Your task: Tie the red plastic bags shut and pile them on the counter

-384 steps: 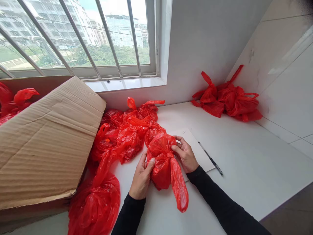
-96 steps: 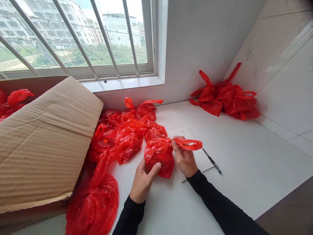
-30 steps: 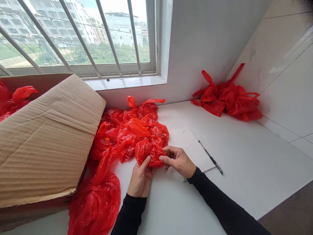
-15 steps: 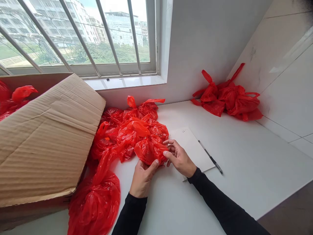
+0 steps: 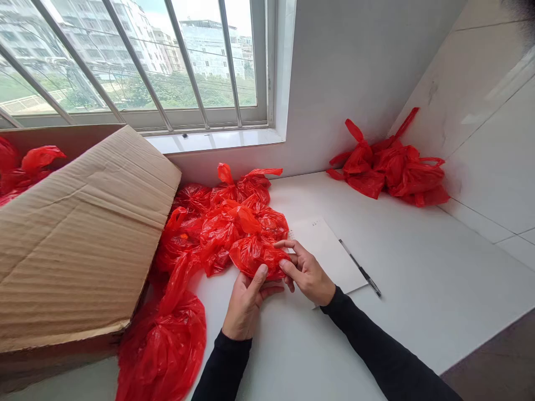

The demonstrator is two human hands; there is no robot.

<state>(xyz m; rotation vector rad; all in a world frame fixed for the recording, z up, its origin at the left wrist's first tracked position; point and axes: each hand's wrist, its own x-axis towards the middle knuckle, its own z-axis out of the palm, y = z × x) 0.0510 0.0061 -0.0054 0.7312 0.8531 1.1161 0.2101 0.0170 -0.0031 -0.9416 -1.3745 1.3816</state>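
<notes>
A small knotted red plastic bag is held between both hands at the front of a heap of red bags. My left hand grips its near edge, thumb on top, with other fingers reaching under it and partly hidden. On the bag's right side, my right hand pinches the plastic between thumb and fingers. What the bag contains cannot be made out. Just behind it lie several other tied red bags. Right of them, partly behind my right hand, rests a white notebook.
A black pen lies along the notebook's right edge. To the left stands an open cardboard box with red bags inside. A large red bag sits before it. More red bags lie in the far corner of the white table.
My left thumb has shifted slightly up onto the bag, and the left fingers show more beneath it. The bag's top has flattened a little; its knotted end leans back.
</notes>
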